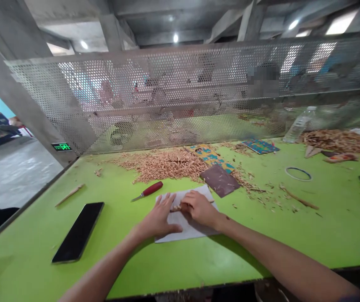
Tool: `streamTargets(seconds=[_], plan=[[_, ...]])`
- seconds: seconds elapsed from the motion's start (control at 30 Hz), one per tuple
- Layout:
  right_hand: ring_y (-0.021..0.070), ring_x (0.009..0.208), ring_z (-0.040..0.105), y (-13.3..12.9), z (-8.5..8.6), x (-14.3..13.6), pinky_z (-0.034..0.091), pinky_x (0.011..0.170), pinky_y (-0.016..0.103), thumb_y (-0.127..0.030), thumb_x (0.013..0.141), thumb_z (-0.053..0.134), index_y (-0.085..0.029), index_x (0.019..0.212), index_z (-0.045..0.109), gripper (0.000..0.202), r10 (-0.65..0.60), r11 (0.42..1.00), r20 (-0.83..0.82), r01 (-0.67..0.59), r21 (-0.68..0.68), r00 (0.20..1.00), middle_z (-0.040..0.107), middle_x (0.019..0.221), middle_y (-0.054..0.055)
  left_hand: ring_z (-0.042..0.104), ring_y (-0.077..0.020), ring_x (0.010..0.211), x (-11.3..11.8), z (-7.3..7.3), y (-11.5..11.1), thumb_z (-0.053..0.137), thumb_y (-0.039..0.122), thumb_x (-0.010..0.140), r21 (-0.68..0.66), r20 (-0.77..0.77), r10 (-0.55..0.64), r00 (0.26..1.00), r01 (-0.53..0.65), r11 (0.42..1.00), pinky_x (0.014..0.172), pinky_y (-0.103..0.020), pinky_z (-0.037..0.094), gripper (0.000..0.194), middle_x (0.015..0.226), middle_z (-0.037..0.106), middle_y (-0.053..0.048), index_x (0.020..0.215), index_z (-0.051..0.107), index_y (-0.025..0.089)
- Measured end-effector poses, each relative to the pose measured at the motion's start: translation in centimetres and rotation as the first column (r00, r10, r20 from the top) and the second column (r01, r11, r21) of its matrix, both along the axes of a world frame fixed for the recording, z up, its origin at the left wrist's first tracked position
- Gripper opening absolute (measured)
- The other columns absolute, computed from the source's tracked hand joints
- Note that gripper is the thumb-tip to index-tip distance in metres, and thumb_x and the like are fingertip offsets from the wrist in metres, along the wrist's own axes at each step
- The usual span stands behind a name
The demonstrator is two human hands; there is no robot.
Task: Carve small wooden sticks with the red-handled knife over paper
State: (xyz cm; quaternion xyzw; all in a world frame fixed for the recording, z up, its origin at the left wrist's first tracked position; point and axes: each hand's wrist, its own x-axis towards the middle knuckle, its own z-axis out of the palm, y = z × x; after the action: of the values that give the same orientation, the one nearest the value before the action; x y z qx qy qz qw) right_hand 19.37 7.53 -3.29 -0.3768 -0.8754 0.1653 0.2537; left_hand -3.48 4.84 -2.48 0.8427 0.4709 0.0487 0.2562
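A sheet of white paper (195, 228) lies on the green table under both hands. My right hand (200, 208) has its fingers curled round a thin carved wooden stick (176, 208), pressing it near the paper. One end of the stick pokes out on the left, and a bit shows on the right; the middle is hidden by my fingers. Beside that left end, my left hand (160, 218) rests on the paper's left part, fingers stretched and thumb apart. A carving knife (150, 191) with a red handle lies just beyond my left hand, its blade pointing left.
A black phone (78, 233) and a whittled stick (69, 195) lie to the left. Wood shavings (167, 164) are heaped behind the paper, near brown sandpaper (220, 180). Farther right are a tape ring (298, 173), another stick (299, 198) and a plastic bottle (299, 126). A perforated metal screen (180, 96) borders the back.
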Motion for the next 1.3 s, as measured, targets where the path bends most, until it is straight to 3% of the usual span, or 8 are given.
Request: streamTargets(seconds=[0.07,0.23,0.37,0.57,0.73,0.9,1.07,1.3], plan=[[0.0195,0.084,0.054,0.0,0.1,0.0,0.035,0.083,0.033,-0.010,0.094,0.062,-0.018,0.079,0.069,0.018,0.036,0.999,0.037,-0.037,0.012,0.999,0.069,0.081,0.003,0.007,-0.0370,0.160,0.0,0.0,0.0,0.075,0.068,0.077,-0.004,0.002,0.004,1.000,-0.004,1.000,0.130,-0.057,0.006,0.120,0.171,0.017,-0.021,0.166,0.016,0.015],[0.0215,0.083,0.050,0.1,-0.3,0.0,0.034,0.079,0.035,-0.012,0.097,0.057,-0.017,0.074,0.070,0.026,-0.138,0.990,0.109,0.133,0.050,0.984,0.066,0.078,0.007,0.010,-0.0372,0.159,-0.1,-0.5,0.1,0.077,0.065,0.076,0.024,0.014,0.008,1.000,-0.009,1.000,0.130,-0.058,0.006,0.120,0.171,0.019,-0.020,0.167,0.014,0.017],[0.0203,0.086,0.052,-0.1,-0.8,-0.4,0.037,0.079,0.034,-0.008,0.094,0.055,-0.018,0.080,0.071,0.023,0.062,0.996,0.120,-0.069,0.053,0.991,0.068,0.085,0.006,0.012,-0.0373,0.159,-0.1,-0.8,0.2,0.077,0.066,0.076,0.040,0.008,-0.026,1.000,0.026,0.999,0.129,-0.058,0.004,0.119,0.171,0.019,-0.021,0.166,0.016,0.018],[0.0242,0.088,0.052,0.0,-0.6,0.3,0.038,0.083,0.039,-0.012,0.098,0.053,-0.019,0.078,0.070,0.027,-0.250,0.964,0.153,0.231,0.135,0.956,0.067,0.081,0.007,0.010,-0.0369,0.159,0.0,-0.1,-0.1,0.077,0.067,0.075,0.023,-0.006,0.013,1.000,-0.013,1.000,0.130,-0.057,0.007,0.122,0.171,0.019,-0.021,0.166,0.016,0.015],[0.0219,0.094,0.053,-0.9,-1.0,-0.9,0.040,0.084,0.034,-0.005,0.093,0.054,-0.018,0.082,0.069,0.023,-0.063,0.995,0.132,0.052,0.086,0.989,0.068,0.096,0.006,0.011,-0.0381,0.159,-0.2,-0.1,0.0,0.074,0.072,0.076,0.013,0.012,-0.021,1.000,0.021,1.000,0.129,-0.059,0.006,0.120,0.171,0.018,-0.021,0.167,0.016,0.018],[0.0214,0.087,0.054,-0.1,-0.7,-0.9,0.039,0.080,0.033,-0.007,0.095,0.052,-0.018,0.077,0.069,0.027,-0.217,0.976,0.146,0.209,0.066,0.965,0.064,0.086,0.007,0.012,-0.0383,0.159,-0.1,0.0,-0.1,0.078,0.068,0.073,0.015,0.021,0.018,1.000,-0.018,1.000,0.129,-0.059,0.008,0.123,0.171,0.020,-0.020,0.167,0.017,0.018],[0.0202,0.090,0.058,0.0,-0.1,-1.2,0.040,0.085,0.031,-0.001,0.092,0.053,-0.016,0.087,0.069,0.023,-0.072,0.997,0.118,0.069,0.027,0.990,0.070,0.093,0.007,0.012,-0.0378,0.159,0.0,0.2,-0.2,0.077,0.065,0.076,0.017,-0.015,0.006,1.000,-0.005,1.000,0.129,-0.059,0.007,0.120,0.171,0.018,-0.021,0.166,0.017,0.016],[0.0228,0.092,0.057,0.0,0.4,0.2,0.039,0.084,0.033,-0.008,0.098,0.050,-0.016,0.084,0.069,0.024,-0.180,0.983,0.192,0.170,0.069,0.965,0.070,0.090,0.008,0.010,-0.0355,0.160,0.3,0.6,-0.2,0.078,0.063,0.076,0.016,-0.047,0.009,0.999,-0.008,1.000,0.130,-0.055,0.005,0.120,0.170,0.016,-0.023,0.166,0.016,0.012]])
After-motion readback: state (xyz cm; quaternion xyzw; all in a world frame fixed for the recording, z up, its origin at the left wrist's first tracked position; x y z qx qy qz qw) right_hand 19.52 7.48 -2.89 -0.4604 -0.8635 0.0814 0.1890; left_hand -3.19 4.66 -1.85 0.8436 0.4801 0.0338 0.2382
